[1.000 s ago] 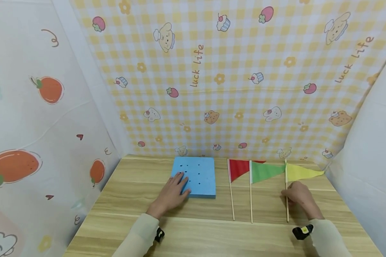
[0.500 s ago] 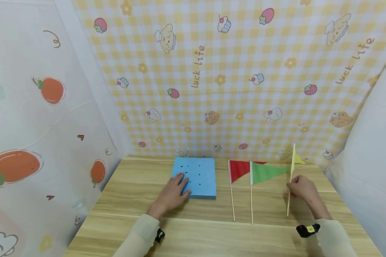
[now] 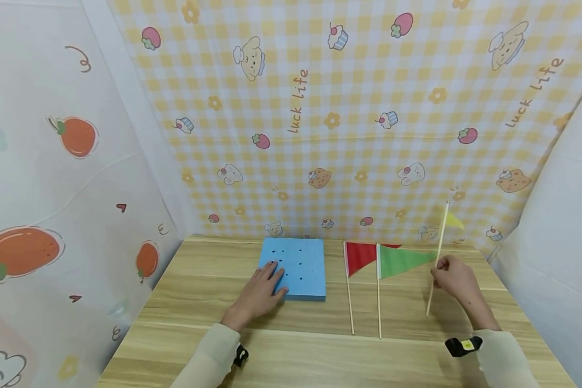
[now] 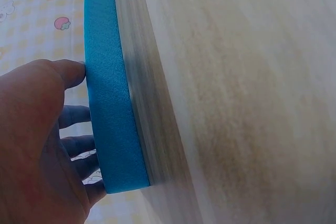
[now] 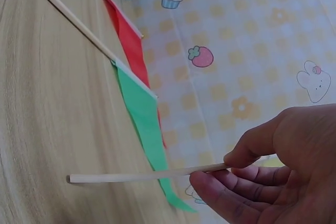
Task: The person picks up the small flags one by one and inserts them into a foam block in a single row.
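Note:
My left hand (image 3: pixel 261 288) rests with spread, straight fingers on the near left part of a blue foam block (image 3: pixel 312 269) that has several small holes in its top. The left wrist view shows the thumb and fingertips along the block's edge (image 4: pixel 113 93). My right hand (image 3: pixel 456 277) pinches the wooden stick of a yellow flag (image 3: pixel 453 220) between thumb and fingers. That stick leans, its top tilted back and to the right, its lower end pointing down toward the table. In the right wrist view the bare stick end (image 5: pixel 105 178) sticks out past the fingertips.
A red pennant flag (image 3: pixel 358 256) and a green pennant flag (image 3: pixel 397 261) lie side by side on the wooden table (image 3: pixel 320 355), right of the block. A yellow checked cloth (image 3: pixel 349 156) hangs behind, with white cloth walls (image 3: pixel 558 215) at both sides.
My right hand has lifted the yellow flag off the table and tipped its top upward, the pennant now hanging behind the stick. My left hand and the block have stayed put.

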### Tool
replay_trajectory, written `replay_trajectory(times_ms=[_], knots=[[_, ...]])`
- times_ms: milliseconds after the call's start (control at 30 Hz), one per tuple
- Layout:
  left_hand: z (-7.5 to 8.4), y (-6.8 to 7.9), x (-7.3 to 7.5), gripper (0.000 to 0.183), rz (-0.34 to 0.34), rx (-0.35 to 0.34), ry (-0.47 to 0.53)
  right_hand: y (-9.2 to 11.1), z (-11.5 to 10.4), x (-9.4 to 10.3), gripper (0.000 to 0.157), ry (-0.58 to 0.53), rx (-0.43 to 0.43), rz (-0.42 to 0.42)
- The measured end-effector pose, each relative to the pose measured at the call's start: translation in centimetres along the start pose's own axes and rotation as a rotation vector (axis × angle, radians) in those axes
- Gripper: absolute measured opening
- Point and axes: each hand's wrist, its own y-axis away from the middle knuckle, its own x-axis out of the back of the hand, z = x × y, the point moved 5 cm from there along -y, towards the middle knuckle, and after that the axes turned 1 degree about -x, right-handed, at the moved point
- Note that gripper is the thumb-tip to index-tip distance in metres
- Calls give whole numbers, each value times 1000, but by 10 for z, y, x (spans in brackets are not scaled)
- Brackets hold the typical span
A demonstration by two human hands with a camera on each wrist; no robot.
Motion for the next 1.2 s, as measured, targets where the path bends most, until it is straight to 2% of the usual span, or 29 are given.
replay_trajectory(times_ms=[633,900,1200], knots=[[0,-1,1,59,8,-5,7,2,-28,5,18,83,108,131],[1,-1,1,59,3,-2,1,0,-42,5,11,106,176,198],[1,-1,2,59,3,0,10,-2,-57,7,13,107,195,207]])
